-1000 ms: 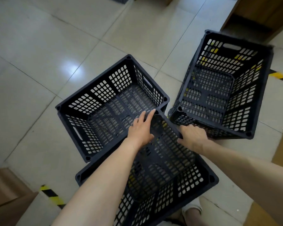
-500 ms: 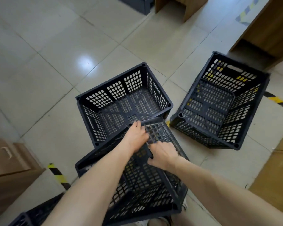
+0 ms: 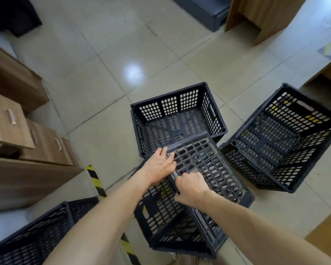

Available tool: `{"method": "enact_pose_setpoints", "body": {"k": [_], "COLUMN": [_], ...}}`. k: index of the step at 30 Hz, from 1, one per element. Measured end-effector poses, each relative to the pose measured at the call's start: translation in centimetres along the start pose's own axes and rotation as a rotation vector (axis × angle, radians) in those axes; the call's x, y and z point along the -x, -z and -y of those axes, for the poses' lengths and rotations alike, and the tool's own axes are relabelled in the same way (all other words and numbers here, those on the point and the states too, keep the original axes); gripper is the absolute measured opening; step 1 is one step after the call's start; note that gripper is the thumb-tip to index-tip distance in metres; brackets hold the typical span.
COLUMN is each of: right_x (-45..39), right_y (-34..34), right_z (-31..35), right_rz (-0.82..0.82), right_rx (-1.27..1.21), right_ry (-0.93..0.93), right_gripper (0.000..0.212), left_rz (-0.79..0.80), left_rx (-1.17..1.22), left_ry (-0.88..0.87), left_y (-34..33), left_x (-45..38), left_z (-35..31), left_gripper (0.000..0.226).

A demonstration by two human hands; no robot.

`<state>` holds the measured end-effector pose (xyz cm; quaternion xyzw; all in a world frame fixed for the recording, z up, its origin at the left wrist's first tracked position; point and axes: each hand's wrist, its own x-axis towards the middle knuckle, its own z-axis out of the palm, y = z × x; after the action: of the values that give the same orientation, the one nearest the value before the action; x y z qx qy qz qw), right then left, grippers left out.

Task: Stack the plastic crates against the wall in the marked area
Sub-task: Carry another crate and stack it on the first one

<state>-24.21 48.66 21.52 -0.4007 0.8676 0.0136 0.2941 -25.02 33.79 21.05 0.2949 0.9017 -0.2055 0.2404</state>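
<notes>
I hold a black slatted plastic crate [image 3: 214, 173] tipped onto its side, its far edge raised over another crate. My left hand [image 3: 161, 165] lies on its upper wall near the top edge. My right hand [image 3: 191, 188] grips the crate's rim just below it. An upright black crate [image 3: 172, 106] stands on the tiles straight ahead. A third black crate [image 3: 287, 146] sits to the right. A fourth black crate [image 3: 34, 236] shows at the lower left, beyond the yellow-black floor tape [image 3: 96, 180].
Wooden drawer units [image 3: 17, 119] line the left side. A wooden desk panel [image 3: 260, 18] and a dark grey box [image 3: 204, 8] stand at the top right. More wood furniture [image 3: 327, 69] fills the right edge. Pale glossy tiles cover the floor.
The held crate has tipped further up and turned, with its far edge now over the middle crate. My view has pulled back and swung left, bringing the drawers and a fourth crate into sight.
</notes>
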Motion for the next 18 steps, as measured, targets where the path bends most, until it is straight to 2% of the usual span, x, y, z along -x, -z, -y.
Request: {"method": "enact_pose_setpoints", "body": {"k": [7,10,13,18], "right_x": [1.7,2.3,1.9,1.9], "right_y": [9.6,13.5,15.6,22.2], "right_z": [2.5,4.2,4.9,10.2], "right_rz": [-0.002,-0.015,-0.024,-0.085], "right_rx": [0.204,0.293,0.291,0.431], "right_ry": [0.218,0.310,0.326,0.461], "right_gripper": [0.038,0.035,0.031,0.030], "left_rz": [0.048,0.028,0.030,0.090], "left_rx": [0.047,0.077,0.076,0.107], "left_ry": [0.183,0.235,0.246,0.424], "left_y": [4.5,6.6,8.2,11.4], "left_x": [7.3,11.5,14.1,22.3], "left_z": [3.8,5.6,6.7,8.1], "left_gripper": [0.043,0.038,0.033,0.025]}}
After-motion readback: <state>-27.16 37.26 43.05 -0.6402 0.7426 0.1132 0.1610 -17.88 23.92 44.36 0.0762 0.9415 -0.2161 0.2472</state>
